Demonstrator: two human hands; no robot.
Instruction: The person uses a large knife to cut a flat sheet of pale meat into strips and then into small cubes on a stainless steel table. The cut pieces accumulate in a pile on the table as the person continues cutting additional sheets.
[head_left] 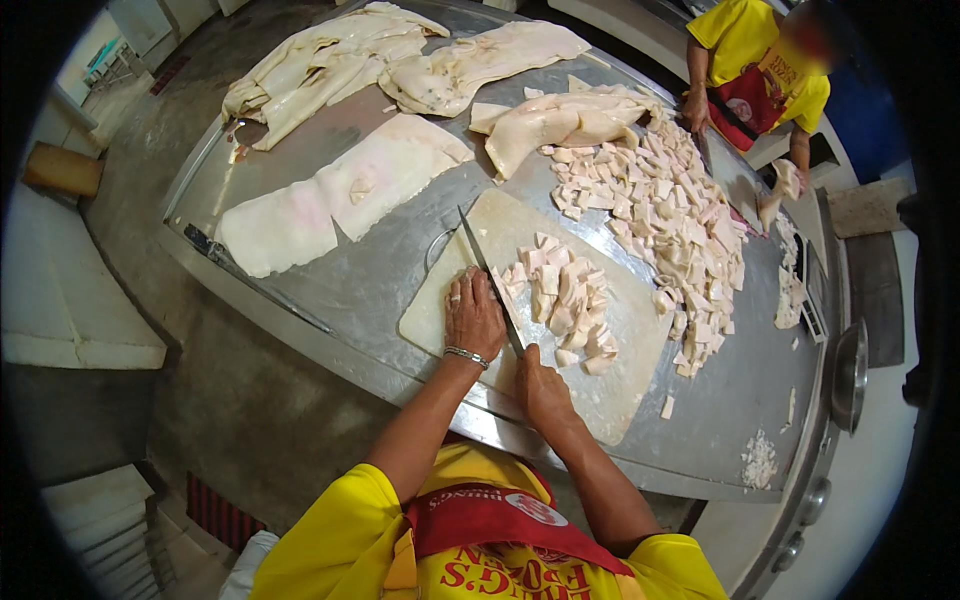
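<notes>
My left hand [475, 318] rests on the white cutting board [628, 395], fingers bent and together beside a long knife [481, 255]; what lies beneath them is hidden. My right hand [540, 385] grips the knife's handle, the blade angled up-left past my left fingertips. Right of the blade lies a group of cut pale skin pieces [555, 295], some square, some in strips. Beyond the board's upper left, a flat pale sheet of skin [280, 225] lies on the steel table [380, 330].
More folded sheets [480, 60] lie at the back, with a draped one [560, 130] above a big heap of cut pieces [690, 260] at right. A co-worker [760, 65] in yellow holds a piece [778, 200] across the table. A steel bowl [848, 375] sits at the right edge.
</notes>
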